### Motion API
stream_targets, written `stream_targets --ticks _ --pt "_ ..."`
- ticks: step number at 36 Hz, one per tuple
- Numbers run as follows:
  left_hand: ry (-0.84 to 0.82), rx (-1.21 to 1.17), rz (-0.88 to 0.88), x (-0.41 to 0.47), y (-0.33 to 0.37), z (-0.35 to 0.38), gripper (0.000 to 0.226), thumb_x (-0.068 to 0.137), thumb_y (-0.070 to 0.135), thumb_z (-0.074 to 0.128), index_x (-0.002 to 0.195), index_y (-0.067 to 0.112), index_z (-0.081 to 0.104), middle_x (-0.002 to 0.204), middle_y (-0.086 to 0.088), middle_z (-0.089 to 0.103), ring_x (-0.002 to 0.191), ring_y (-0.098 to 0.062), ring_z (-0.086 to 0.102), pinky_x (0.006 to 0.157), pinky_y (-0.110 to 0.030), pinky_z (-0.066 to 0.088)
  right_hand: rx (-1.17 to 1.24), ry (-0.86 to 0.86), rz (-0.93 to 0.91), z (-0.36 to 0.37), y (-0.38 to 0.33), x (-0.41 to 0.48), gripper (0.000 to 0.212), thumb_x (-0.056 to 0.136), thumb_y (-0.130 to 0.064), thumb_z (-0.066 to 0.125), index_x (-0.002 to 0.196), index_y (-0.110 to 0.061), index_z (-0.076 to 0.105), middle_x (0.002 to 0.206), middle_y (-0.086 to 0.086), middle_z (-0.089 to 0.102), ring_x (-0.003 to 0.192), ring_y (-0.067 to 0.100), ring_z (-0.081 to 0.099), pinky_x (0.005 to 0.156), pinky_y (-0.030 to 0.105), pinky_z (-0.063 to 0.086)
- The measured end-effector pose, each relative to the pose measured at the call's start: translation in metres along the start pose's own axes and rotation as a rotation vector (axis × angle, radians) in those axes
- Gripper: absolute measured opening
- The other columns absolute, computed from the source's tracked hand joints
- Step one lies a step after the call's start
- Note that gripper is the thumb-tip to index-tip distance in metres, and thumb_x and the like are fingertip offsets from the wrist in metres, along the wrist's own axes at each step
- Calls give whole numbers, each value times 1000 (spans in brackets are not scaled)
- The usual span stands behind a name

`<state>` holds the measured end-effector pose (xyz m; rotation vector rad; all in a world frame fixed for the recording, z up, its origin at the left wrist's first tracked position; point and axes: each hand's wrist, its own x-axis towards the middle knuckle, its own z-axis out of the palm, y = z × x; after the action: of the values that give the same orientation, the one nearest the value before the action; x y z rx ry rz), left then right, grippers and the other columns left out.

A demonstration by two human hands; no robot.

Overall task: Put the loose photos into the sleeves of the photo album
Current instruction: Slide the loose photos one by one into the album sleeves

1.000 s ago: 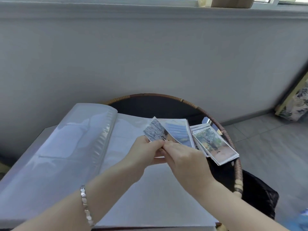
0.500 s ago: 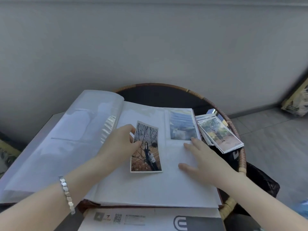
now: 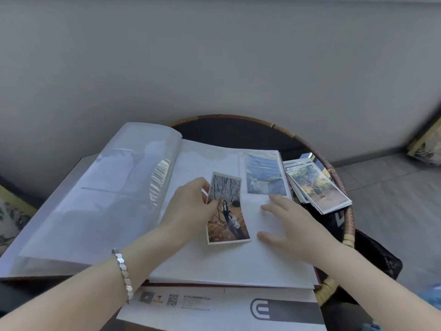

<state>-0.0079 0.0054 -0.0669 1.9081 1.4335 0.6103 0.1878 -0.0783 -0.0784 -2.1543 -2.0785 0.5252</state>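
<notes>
The left hand (image 3: pixel 191 206) pinches the left edge of a loose photo (image 3: pixel 225 209) between thumb and fingers, a bracelet (image 3: pixel 123 271) on its wrist. Right of that photo, the right hand (image 3: pixel 293 225) lies flat, palm down, fingers spread.

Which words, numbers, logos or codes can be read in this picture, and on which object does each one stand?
No word or number can be read.
White box under the album: big logo shaped like "E", no lettering beside it.
Same box: QR code, too small to scan.
Same box: small lines of print, blurred.
Same box: small dark square logo, blurred.
Photos, album pages: no text.
</notes>
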Motion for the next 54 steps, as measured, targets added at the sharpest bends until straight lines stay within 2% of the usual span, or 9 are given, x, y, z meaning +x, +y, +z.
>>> stream_targets --ticks 9,19,24,29,33,38,43,49,54 --pt "96 -32 31 2 -1 -28 6 81 12 61 80 17 58 65 -2 63 62 -21 62 64 -44 56 40 -33 -57 12 -13 -6 84 68 -67 63 140 -44 27 156 -10 4 143 8 -2 115 28 0" --pt "-75 -96 -38 -2 -10 -17 9 83 14 66 87 12 59 77 -13 65 59 -23 62 50 -28 53 428 150 7 28 -12 -14 14 74 -32 76 88 -35 72 142 -12 40 137 -2 21 108 15 10" --pt "-129 -116 -82 -3 -11 -8 11 82 15 68 84 15 57 72 -10 64 54 -23 61 52 -35 56 548 160 16 25 -12 -16 16 73 -27 77 67 -40 68 128 -19 46 133 -4 29 109 18 15" --pt "-100 -59 -110 -5 -9 -1 19 82 18 68 75 20 50 76 -6 62 54 -13 55 35 -11 40 571 187 22 18 -14 -19 3 75 -28 74 72 -29 73 125 -22 45 127 -5 33 103 17 18" --pt "-162 -214 -211 -8 -10 5 16 78 7 70 77 11 55 70 -8 67 58 -20 63 55 -27 54 568 237 -2 14 -14 -21 5 75 -30 74 72 -34 72 125 -25 45 126 -7 33 106 22 21" --pt "-311 -312 -242 -12 -3 11 16 79 -4 68 80 9 59 66 -7 65 41 -7 60 41 -19 49 503 221 -39 15 -13 -20 10 76 -28 74 71 -36 69 127 -23 44 126 -7 32 104 19 21" --pt "-423 -250 -275 -8 -6 10 15 79 -3 69 82 8 60 68 -9 67 46 -11 63 49 -23 54 507 200 -34 18 -10 -21 15 77 -29 73 71 -40 65 125 -23 45 123 -7 36 102 18 25" --pt "-494 -156 -302 -4 -5 9 26 79 2 72 101 -4 58 73 -13 69 51 -16 64 62 -33 58 419 141 -42 21 -6 -18 32 80 -37 68 110 -31 63 126 -26 40 120 -9 35 103 13 22" --pt "-507 -102 -333 0 -2 7 36 79 5 73 108 -8 57 85 -21 72 52 -19 65 66 -35 58 392 114 -55 20 -7 -17 41 81 -38 67 120 -31 57 133 -23 42 119 -10 34 101 10 22"
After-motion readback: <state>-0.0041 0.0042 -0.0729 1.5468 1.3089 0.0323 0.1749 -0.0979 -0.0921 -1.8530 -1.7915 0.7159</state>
